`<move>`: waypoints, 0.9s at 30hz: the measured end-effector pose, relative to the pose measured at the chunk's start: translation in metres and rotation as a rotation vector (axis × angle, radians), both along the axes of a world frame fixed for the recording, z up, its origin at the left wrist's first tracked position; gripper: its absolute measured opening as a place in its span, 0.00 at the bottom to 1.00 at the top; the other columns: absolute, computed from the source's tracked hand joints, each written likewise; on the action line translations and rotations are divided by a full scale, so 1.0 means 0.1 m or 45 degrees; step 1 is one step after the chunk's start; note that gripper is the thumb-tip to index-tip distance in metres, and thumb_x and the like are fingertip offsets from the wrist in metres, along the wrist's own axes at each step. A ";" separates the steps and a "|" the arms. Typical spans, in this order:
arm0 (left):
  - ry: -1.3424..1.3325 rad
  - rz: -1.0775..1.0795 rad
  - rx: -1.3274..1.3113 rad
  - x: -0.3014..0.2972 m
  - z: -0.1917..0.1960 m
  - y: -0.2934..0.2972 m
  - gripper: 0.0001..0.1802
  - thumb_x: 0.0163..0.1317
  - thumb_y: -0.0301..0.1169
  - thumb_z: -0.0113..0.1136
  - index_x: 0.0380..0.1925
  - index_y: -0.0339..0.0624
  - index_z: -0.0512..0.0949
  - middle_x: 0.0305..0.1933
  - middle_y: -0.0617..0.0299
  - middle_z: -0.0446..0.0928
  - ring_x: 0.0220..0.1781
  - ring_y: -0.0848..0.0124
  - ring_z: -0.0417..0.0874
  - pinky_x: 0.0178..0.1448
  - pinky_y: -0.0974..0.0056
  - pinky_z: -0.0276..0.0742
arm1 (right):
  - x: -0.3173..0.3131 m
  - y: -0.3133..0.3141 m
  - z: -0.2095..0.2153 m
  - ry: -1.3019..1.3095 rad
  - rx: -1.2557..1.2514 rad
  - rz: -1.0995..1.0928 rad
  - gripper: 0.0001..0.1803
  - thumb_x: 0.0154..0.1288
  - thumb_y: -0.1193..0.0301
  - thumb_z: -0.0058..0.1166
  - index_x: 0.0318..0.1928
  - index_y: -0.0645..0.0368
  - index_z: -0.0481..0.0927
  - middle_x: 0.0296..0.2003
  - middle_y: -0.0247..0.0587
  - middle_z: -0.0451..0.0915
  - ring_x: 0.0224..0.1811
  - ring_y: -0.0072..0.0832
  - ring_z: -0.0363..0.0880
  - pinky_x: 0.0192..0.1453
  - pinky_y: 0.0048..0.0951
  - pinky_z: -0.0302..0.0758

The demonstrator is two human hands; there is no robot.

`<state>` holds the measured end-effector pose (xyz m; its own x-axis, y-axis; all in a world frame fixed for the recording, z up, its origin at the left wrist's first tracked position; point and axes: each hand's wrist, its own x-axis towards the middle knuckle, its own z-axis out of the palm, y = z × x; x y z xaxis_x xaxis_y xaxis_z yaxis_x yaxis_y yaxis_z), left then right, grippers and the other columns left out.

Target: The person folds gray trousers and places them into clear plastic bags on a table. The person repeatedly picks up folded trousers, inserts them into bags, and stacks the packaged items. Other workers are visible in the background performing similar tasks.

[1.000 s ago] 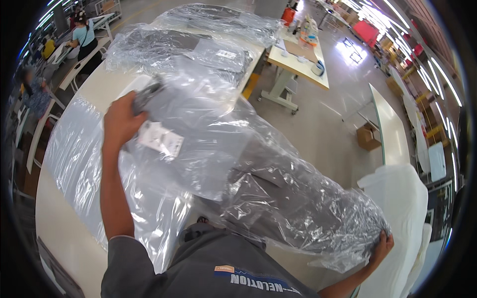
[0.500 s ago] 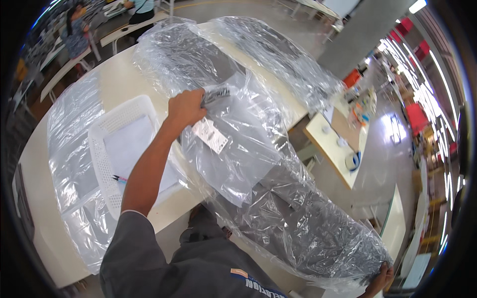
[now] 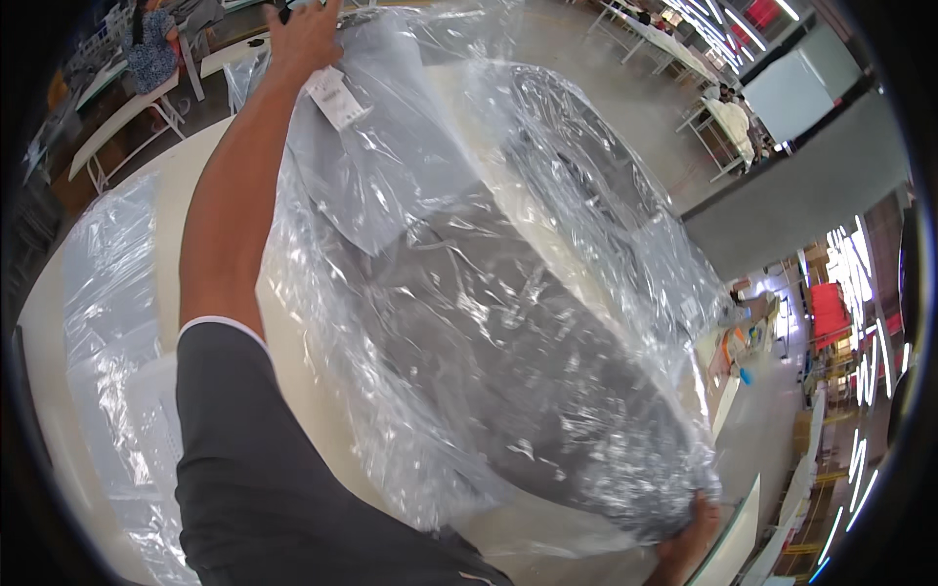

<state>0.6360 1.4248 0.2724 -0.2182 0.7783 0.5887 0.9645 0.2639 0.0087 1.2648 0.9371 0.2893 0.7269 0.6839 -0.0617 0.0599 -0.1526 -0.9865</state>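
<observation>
A long dark grey garment in a clear plastic bag [image 3: 518,342] stretches diagonally over the table between my two hands. At its far end my left hand [image 3: 305,44] is closed on the bunched top, partly cut off by the upper edge of the picture; a bit of black shows by the fingers. A white printed tag [image 3: 338,100] hangs just below that hand, over a paler, whitish layer in the bag. At the near right end my right hand [image 3: 692,532] grips the gathered bottom of the bag, its fingertips partly hidden by plastic.
Another bagged dark garment [image 3: 596,166] lies along the table's right side. Flat plastic-wrapped pieces [image 3: 107,293] cover the left side, with a white basket [image 3: 156,400] mostly behind my sleeve. A grey pillar [image 3: 801,200] stands at right. A person [image 3: 149,49] sits at the far left.
My left hand has carried the top of the bagged garment away from me, toward the far edge. The garment now lies stretched further across the table; my right hand still holds its bottom end.
</observation>
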 end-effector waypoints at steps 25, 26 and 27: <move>-0.506 -0.108 -0.607 0.58 -1.69 -1.21 0.40 0.61 0.47 0.58 0.72 0.54 0.56 0.78 0.55 0.49 0.72 0.54 0.64 0.71 0.37 0.56 | -0.60 0.55 -2.23 -0.003 -0.604 0.357 0.10 0.64 0.69 0.59 0.39 0.64 0.77 0.26 0.32 0.75 0.22 0.19 0.68 0.23 0.26 0.67; -0.572 -0.137 -0.657 0.62 -1.52 -1.41 0.40 0.61 0.45 0.59 0.71 0.53 0.56 0.78 0.54 0.50 0.69 0.52 0.68 0.69 0.40 0.62 | -0.57 0.57 -2.29 0.014 -0.586 0.376 0.10 0.64 0.68 0.58 0.39 0.64 0.77 0.26 0.33 0.75 0.22 0.20 0.69 0.23 0.27 0.69; -0.631 -0.164 -0.706 0.66 -1.34 -1.63 0.41 0.60 0.44 0.60 0.71 0.52 0.56 0.78 0.53 0.50 0.67 0.51 0.71 0.67 0.43 0.67 | -0.56 0.56 -2.29 0.038 -0.567 0.396 0.11 0.64 0.68 0.58 0.39 0.64 0.77 0.26 0.34 0.75 0.22 0.21 0.70 0.22 0.28 0.71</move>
<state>0.7023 1.2618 0.1385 -0.2431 0.9692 -0.0401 0.9057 0.2416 0.3483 1.2083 0.9929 0.0599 0.4879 0.7696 -0.4119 0.1418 -0.5355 -0.8326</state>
